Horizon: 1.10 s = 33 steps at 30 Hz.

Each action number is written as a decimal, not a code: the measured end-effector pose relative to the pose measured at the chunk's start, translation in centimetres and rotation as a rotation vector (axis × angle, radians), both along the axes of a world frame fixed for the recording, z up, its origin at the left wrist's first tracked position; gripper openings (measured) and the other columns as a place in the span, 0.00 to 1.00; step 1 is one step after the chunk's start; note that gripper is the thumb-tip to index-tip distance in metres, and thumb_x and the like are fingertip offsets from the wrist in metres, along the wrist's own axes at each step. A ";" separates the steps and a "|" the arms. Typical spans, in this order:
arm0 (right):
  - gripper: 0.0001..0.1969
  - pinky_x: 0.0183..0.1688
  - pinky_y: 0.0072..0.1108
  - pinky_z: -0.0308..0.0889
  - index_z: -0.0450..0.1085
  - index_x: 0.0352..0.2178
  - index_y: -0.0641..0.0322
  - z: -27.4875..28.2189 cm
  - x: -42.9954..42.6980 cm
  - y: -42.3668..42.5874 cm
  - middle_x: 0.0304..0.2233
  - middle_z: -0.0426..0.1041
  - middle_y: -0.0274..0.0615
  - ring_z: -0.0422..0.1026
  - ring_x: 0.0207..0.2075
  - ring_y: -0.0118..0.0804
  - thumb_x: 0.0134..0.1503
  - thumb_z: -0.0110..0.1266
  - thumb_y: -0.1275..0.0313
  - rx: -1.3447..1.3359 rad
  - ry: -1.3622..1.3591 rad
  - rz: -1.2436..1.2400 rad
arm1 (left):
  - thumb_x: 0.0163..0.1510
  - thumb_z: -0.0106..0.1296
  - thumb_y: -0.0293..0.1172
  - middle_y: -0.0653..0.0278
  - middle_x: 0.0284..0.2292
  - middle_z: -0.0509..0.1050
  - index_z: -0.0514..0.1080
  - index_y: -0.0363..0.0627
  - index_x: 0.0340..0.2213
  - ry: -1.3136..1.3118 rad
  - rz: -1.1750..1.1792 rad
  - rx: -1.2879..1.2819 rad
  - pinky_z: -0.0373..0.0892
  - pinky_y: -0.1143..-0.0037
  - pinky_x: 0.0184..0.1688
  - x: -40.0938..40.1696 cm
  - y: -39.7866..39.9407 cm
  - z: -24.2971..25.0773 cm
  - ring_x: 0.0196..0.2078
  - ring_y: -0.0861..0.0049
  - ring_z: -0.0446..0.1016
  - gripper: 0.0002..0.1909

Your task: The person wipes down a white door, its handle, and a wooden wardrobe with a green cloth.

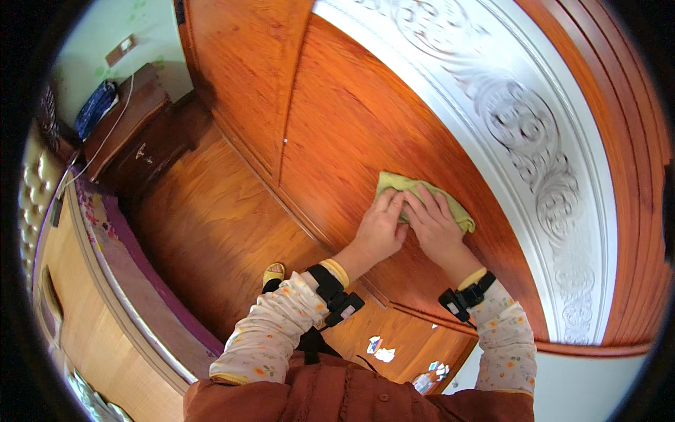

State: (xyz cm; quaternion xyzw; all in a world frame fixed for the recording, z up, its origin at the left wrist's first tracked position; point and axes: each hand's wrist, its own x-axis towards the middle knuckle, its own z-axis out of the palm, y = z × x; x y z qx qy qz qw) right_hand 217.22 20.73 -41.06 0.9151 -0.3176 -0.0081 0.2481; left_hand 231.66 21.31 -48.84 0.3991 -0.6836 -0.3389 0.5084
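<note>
A folded yellow-green cloth [457, 212] lies against the reddish wooden panel [348, 126] of what looks like a wardrobe. My left hand [378, 226] presses on the lower left part of the cloth with its fingers bent. Close beside it, my right hand [435, 227] bears down on the middle of the same cloth, fingers stretched out. The fingertips of both hands nearly meet, and their palms hide part of the cloth. A silver-white carved band [519, 124] curves past on the right of the panel.
A dark nightstand [140, 140] with a blue item [95, 109] on top stands at the upper left. A white cable [118, 118] runs from a wall socket [121, 50]. On the left is a bed with a wooden edge [105, 295]. Paper scraps [386, 354] lie below my arms.
</note>
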 end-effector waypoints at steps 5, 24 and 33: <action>0.16 0.55 0.39 0.51 0.67 0.37 0.75 -1.8 9.1 -9.2 0.47 0.63 0.49 0.55 0.55 0.49 0.47 0.45 0.75 0.082 -0.118 0.142 | 0.38 0.49 0.19 0.44 0.52 0.55 0.55 0.35 0.50 -0.033 0.215 0.137 0.61 0.68 0.52 7.2 -6.9 -1.4 0.51 0.49 0.59 0.33; 0.20 0.61 0.35 0.37 0.68 0.42 0.64 -6.6 10.2 -11.4 0.54 0.56 0.42 0.44 0.60 0.46 0.50 0.43 0.65 0.115 0.603 0.149 | 0.38 0.50 0.18 0.44 0.50 0.56 0.56 0.36 0.51 0.259 0.214 0.410 0.58 0.69 0.55 5.7 -7.4 -8.8 0.55 0.52 0.55 0.34; 0.22 0.61 0.35 0.34 0.66 0.43 0.71 -8.6 -7.7 5.1 0.57 0.50 0.46 0.40 0.61 0.48 0.47 0.47 0.68 0.412 0.630 0.045 | 0.42 0.50 0.23 0.41 0.56 0.43 0.46 0.35 0.55 0.168 -0.195 0.603 0.52 0.68 0.58 -10.3 8.2 -11.5 0.59 0.51 0.45 0.39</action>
